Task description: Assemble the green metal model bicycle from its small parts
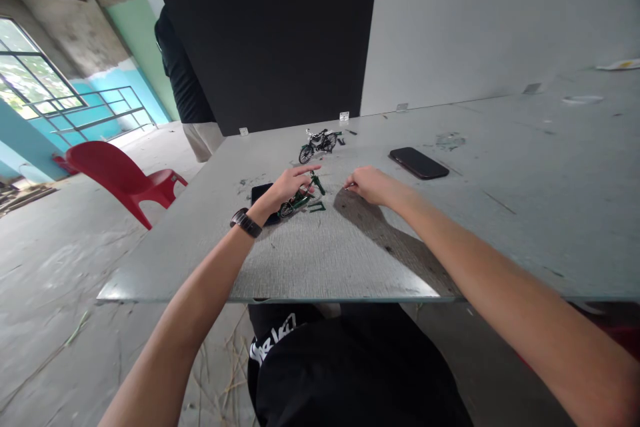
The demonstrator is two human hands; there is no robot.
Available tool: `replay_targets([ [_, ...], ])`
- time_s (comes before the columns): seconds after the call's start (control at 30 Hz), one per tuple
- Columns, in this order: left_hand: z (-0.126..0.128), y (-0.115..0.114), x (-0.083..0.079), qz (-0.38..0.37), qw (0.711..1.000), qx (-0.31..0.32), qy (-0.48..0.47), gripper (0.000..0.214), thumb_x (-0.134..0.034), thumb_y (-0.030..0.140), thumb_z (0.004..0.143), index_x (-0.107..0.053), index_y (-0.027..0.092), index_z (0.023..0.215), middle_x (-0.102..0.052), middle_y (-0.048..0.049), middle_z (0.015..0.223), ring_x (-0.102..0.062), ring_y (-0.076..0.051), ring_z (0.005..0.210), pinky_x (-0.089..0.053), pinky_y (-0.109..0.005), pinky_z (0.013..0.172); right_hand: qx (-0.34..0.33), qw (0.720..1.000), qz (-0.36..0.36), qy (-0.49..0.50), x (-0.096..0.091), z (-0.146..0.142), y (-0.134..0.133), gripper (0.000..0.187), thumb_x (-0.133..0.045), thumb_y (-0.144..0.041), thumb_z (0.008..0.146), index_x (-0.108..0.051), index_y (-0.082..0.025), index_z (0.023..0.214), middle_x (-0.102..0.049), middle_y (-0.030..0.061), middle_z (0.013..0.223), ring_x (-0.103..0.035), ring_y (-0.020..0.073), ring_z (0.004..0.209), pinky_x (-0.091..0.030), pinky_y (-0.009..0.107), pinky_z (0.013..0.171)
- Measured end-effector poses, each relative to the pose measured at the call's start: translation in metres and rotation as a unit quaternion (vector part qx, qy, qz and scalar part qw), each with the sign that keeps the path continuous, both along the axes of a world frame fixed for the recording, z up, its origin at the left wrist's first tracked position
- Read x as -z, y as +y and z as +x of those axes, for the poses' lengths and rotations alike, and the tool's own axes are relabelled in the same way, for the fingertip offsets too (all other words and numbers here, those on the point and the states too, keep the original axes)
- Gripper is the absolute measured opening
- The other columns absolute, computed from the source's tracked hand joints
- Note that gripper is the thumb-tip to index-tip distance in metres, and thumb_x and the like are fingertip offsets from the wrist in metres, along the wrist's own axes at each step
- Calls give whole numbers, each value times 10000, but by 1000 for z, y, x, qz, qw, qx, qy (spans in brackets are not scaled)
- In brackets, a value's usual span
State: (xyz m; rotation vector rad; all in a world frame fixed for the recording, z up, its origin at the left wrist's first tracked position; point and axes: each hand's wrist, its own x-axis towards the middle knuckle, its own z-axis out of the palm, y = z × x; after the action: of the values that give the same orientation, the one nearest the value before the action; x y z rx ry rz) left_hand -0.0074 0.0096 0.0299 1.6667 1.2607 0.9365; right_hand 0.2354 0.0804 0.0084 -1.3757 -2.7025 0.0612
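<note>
A small green model bicycle lies on the grey table, partly under my left hand, whose fingers rest on it. My left wrist wears a black watch. To the right, my right hand sits curled on the table, pinching a thin small tool whose tip pokes out to the left. A loose green part lies between the hands. Farther back stands a second model bicycle, black and silver, upright.
A black phone lies to the right of my hands; another dark flat device sits under my left wrist. A black panel and a white panel stand behind the table. A person stands at the far left corner. A red chair stands left.
</note>
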Motion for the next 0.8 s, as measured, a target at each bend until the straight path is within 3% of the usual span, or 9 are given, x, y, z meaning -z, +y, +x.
replay_targets([
  [0.8,3,-6,-6,-5,1000,-3,2,547,-521,163,869,-620,182,1407,-681,-43,767,-577,-136,755,-449,-263,752,-3,1000,29,-1,7,1,1,330,-546,-89,906,-799,-187,1094,-772,153,1068,-718,277,939,-489,336,755],
])
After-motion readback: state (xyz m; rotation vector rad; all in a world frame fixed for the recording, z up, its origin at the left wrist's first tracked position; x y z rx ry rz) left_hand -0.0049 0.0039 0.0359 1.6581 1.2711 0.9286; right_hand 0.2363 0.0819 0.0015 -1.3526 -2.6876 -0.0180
